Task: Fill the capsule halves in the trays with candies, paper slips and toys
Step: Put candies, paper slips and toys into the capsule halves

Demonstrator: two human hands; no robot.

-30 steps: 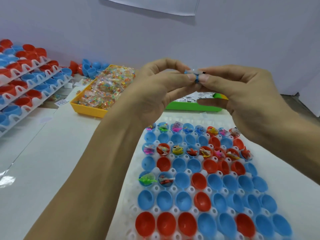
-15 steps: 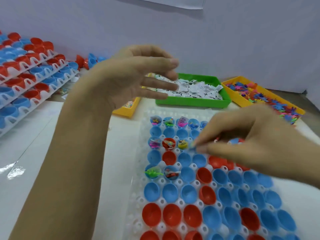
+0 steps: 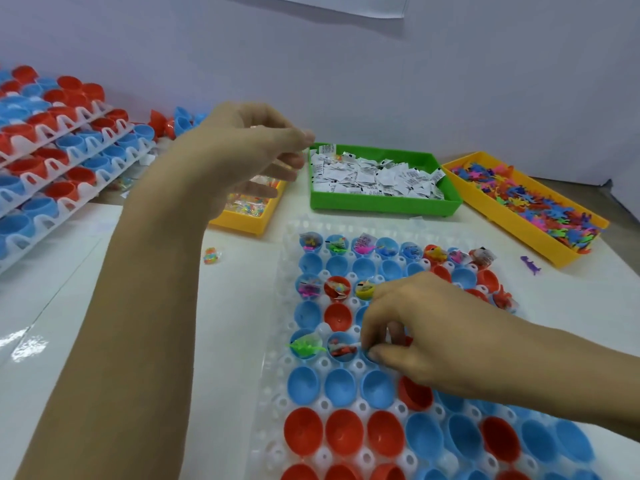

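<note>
Table point(image 3: 86, 323) white. Stacked trays point(image 3: 52, 150) of halves far left. Main tray point(image 3: 277, 393) centre, red and blue halves, back rows filled. Green bin point(image 3: 384, 204) of slips, yellow bin point(image 3: 512, 220) of toys, yellow candy bin point(image 3: 242, 221) behind. Left hand point(image 3: 242, 150) raised over candy bin, fingers loosely curled, possibly pinching clear wrapper; cannot tell. Right hand point(image 3: 426, 330) low over tray, fingertips pinched into blue half; item hidden.

A white bench point(image 3: 69, 306) meets a plain pale wall point(image 3: 346, 81), with a sheet of paper point(image 3: 339, 3) fixed near its top
</note>
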